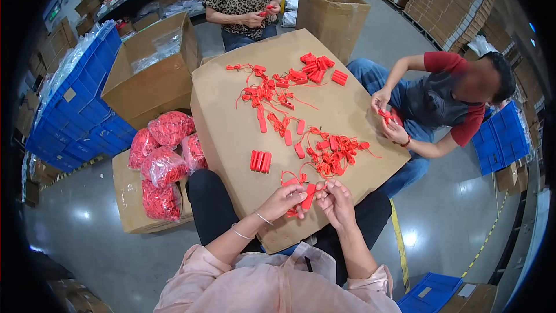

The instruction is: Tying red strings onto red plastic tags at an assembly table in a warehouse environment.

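A flat brown cardboard sheet (231,127) serves as your desk, strewn with red plastic tags on thin cords (333,153). At its near edge, your left hand (282,202) and right hand (336,203) together pinch one flat red plastic tag (308,195). A short row of stacked red tags (260,161) lies just beyond your left hand.

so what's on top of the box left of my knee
Three clear bags stuffed with red pieces lie on the cardboard box, a fourth beside them. Most of the box top is covered, and its contents can't be seen.
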Demonstrator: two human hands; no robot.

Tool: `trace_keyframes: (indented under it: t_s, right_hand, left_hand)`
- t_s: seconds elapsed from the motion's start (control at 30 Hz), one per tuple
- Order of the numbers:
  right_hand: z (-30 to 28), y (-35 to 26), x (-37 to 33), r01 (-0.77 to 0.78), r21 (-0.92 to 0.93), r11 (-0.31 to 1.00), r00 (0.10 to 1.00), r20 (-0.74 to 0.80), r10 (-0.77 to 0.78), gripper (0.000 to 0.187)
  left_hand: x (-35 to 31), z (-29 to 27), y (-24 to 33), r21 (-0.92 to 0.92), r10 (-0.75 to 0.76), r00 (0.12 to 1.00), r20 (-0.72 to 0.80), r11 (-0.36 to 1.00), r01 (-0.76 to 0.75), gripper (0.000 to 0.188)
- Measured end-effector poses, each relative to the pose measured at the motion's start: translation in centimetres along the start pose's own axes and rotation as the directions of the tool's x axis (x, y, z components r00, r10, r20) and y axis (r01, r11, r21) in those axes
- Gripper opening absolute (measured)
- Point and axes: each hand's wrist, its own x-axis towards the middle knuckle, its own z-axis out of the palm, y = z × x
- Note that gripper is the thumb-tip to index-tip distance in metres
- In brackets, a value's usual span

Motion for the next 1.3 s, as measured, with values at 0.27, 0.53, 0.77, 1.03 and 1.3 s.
trace_keyframes:
  t_s: [0.27, 0.53, 0.77, 1.03, 1.3]
  right_hand:
    - [-1.7, 1.2, 0.0, 0.165, -0.436, 0.885, 0.973, -0.074, -0.218, 0.004]
    - [0.8, 1.3, -2.2, 0.250, -0.955, 0.158, 0.966, 0.236, -0.102, 0.016]
    - [1.2, 1.5, -3.0, 0.230, -0.925, 0.302, 0.972, 0.232, -0.030, 0.013]
    - [-0.7, 3.0, -2.7, -0.006, -0.748, 0.664, 0.951, 0.201, 0.234, 0.011]
    - [-1.8, 2.5, -2.5, -0.179, -0.442, 0.879, 0.968, 0.079, 0.236, 0.012]
  left_hand:
    - [-1.2, -1.7, -0.3, 0.062, -0.204, 0.969, -0.135, 0.975, 0.214, 0.016]
    - [-1.0, -1.5, -3.1, -0.065, -0.150, 0.930, -0.336, 0.989, 0.136, 0.017]
    - [-1.8, -1.4, -4.4, 0.955, 0.368, 0.927, -0.072, 0.293, -0.042, 0.021]
    - [-1.9, -1.5, -4.7, -0.099, -0.298, 0.950, -0.090, 0.952, 0.290, 0.015]
    - [-3.2, -0.9, -3.5, -0.017, -0.357, 0.934, 0.031, 0.934, 0.357, 0.016]
